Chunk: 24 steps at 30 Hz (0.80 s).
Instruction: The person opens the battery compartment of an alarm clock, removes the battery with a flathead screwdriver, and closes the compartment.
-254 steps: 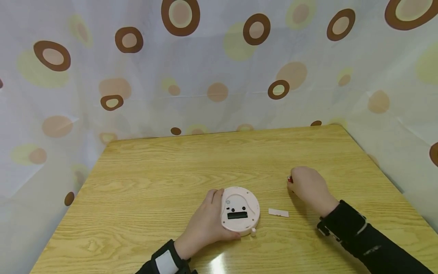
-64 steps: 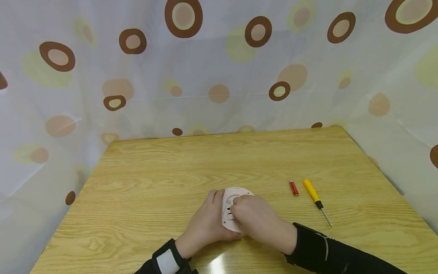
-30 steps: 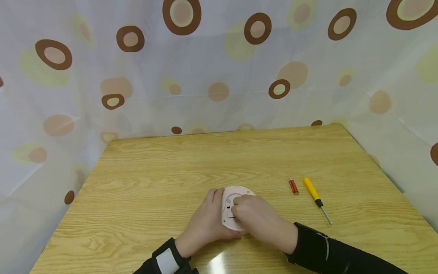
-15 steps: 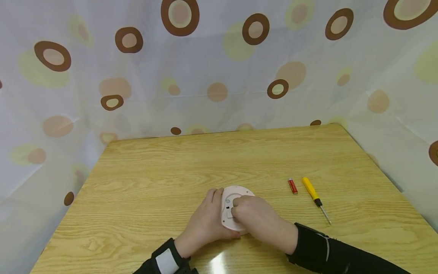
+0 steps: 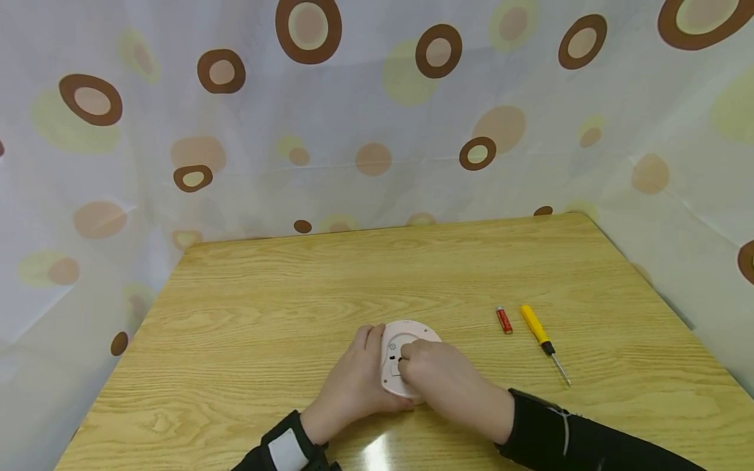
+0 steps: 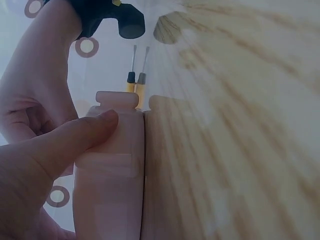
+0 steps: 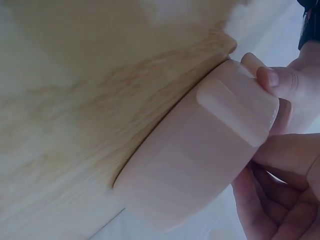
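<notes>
A round pale-pink alarm clock (image 5: 391, 339) lies face down on the wooden table, its back upward. My left hand (image 5: 351, 379) grips its left side, with the thumb on the rim beside a small foot (image 6: 117, 99) in the left wrist view. Over the back is my right hand (image 5: 443, 379), fingers curled, thumb and forefinger pinching at a small knob that they hide. A pale battery cover (image 5: 395, 370) sits over the battery slot, partly covered by the fingers. In the right wrist view the clock's thick side (image 7: 185, 155) fills the middle.
To the right of the clock lie a red battery (image 5: 504, 320) and a yellow-handled screwdriver (image 5: 535, 324), side by side on the table (image 5: 283, 294). A patterned curtain (image 5: 377, 98) hangs behind the table and along its sides.
Earlier, the slot was uncovered, the cover lay on the table and my right hand held a red battery. Now the cover is on. Lately the right hand has shifted only slightly; the left stays put.
</notes>
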### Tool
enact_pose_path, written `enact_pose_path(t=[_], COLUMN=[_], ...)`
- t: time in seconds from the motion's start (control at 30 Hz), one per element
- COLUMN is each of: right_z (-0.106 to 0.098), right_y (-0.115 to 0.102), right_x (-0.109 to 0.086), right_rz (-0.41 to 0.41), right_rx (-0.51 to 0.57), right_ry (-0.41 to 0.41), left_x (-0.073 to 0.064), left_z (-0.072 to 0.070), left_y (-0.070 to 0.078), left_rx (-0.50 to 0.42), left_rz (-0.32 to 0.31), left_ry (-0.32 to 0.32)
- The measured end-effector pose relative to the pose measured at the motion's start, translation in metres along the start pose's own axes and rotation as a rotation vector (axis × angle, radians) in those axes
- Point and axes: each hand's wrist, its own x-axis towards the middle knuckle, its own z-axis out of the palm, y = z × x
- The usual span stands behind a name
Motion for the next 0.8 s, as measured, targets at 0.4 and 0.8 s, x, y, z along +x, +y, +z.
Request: enact_pose_path(t=[0.4,0.8], right_z=[0.0023,0.0035], right_y=[-0.0057,-0.0042], right_x=[-0.0035,-0.0038], right_rz=[0.000,-0.004], right_rx=[-0.044,-0.019], right_ry=[-0.001,0.023], left_x=[0.0008,0.0017], left_z=[0.0014,0.0026], left_y=[-0.0011,-0.0023], left_rx=[-0.008,0.006], left_rz=[0.012,0.016], left_ry=[0.007,0.015])
